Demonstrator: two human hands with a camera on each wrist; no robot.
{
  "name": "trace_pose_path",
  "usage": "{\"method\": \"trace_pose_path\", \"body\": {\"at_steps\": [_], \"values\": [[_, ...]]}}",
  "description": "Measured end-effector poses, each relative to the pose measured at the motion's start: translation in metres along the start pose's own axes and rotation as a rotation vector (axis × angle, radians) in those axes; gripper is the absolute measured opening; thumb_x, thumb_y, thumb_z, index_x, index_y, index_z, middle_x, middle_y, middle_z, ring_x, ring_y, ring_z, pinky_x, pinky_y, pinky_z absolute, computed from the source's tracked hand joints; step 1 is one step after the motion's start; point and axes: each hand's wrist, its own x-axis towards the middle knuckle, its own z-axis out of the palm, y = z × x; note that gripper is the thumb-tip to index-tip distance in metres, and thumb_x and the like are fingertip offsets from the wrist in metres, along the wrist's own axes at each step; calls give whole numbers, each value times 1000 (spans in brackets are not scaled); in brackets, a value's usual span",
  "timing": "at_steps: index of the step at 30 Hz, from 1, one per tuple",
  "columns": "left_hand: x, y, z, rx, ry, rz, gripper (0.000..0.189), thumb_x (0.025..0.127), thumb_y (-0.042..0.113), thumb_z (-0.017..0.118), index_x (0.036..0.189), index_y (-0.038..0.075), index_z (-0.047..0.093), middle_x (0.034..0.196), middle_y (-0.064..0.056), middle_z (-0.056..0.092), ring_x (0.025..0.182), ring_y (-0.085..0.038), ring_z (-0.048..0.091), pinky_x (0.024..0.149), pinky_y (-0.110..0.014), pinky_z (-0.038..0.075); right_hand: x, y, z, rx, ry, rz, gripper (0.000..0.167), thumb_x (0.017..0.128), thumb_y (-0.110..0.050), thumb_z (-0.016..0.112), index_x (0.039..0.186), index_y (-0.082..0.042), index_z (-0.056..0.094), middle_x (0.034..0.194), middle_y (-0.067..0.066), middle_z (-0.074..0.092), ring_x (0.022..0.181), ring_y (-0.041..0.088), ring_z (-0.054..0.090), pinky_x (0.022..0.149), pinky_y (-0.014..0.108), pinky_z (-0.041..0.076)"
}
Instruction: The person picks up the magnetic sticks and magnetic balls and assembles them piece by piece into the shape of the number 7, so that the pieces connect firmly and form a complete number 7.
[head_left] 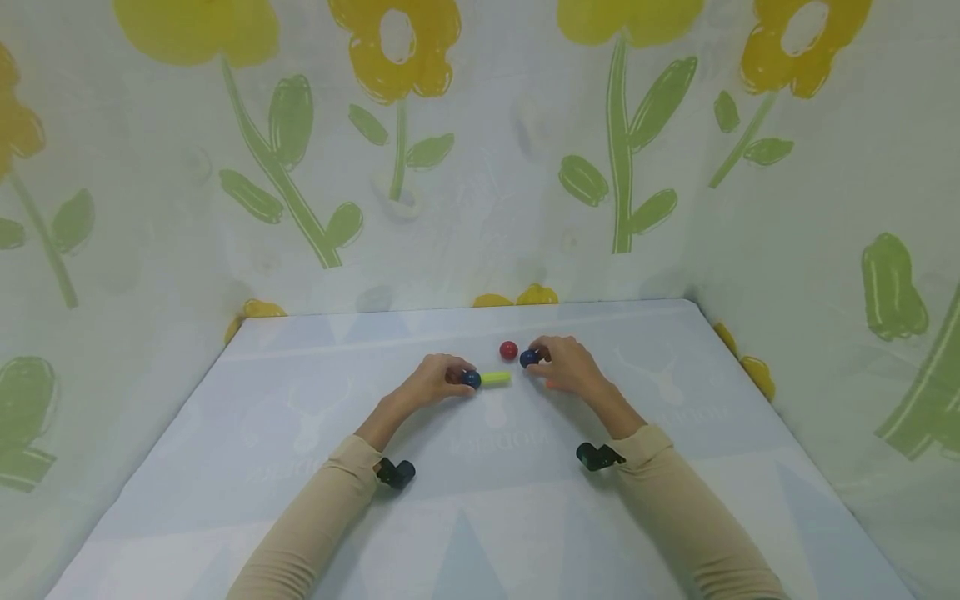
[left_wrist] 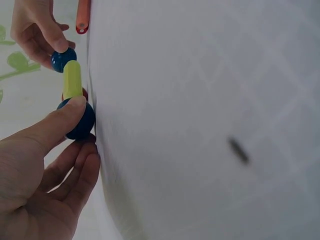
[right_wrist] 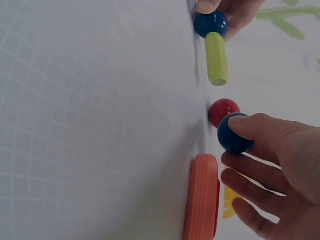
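My left hand (head_left: 437, 377) pinches a dark blue ball (left_wrist: 84, 122) between thumb and fingers. From that ball a yellow-green rod (head_left: 496, 378) sticks out toward the right hand. The right hand (head_left: 567, 364) pinches a second dark blue ball (right_wrist: 233, 136), its other fingers spread loosely in the right wrist view. On the table behind the rod's free end, just left of the right hand's ball, sits a red ball (head_left: 508, 350). An orange ridged bar (right_wrist: 202, 197) lies beside the right hand; in the head view that hand mostly covers it.
The white table (head_left: 480, 483) carries a pale printed pattern. Behind and at both sides hangs a white cloth (head_left: 480, 242) with yellow flowers and green leaves. Black wrist cameras (head_left: 597, 456) sit at both cuffs, low over the table.
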Motion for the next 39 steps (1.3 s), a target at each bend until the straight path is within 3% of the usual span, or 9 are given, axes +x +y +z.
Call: {"method": "trace_pose_path", "body": {"at_steps": [10,22,32,39], "values": [[1,0,0,-3,-8,-6,40,83,20,79,121,10,69,100,-5,71,82,-13,57,78,-24,52,-2,-4,2,1,-34,40,41,88,-26,75,125,-12,66,110,8,70,96,20,61,86,33,56],[-1,2,-2,-8,-7,12,40,84,19,78,121,8,69,102,-7,72,82,-13,59,77,-24,52,-5,-5,3,-11,-32,17,41,88,-27,74,125,-11,66,110,8,71,94,19,62,77,28,57],[0,1,-3,-5,-6,4,40,84,19,78,121,8,68,102,-6,72,83,-13,59,78,-25,53,-3,-6,7,-45,-19,-15,41,87,-28,75,124,-11,67,112,8,72,101,23,63,94,40,52],[1,-2,-1,-2,-8,15,40,84,19,78,121,8,68,103,-7,72,82,-12,59,77,-24,52,-2,-4,12,-62,-24,-28,39,87,-28,75,122,-12,68,109,6,73,95,20,62,89,37,53]]}}
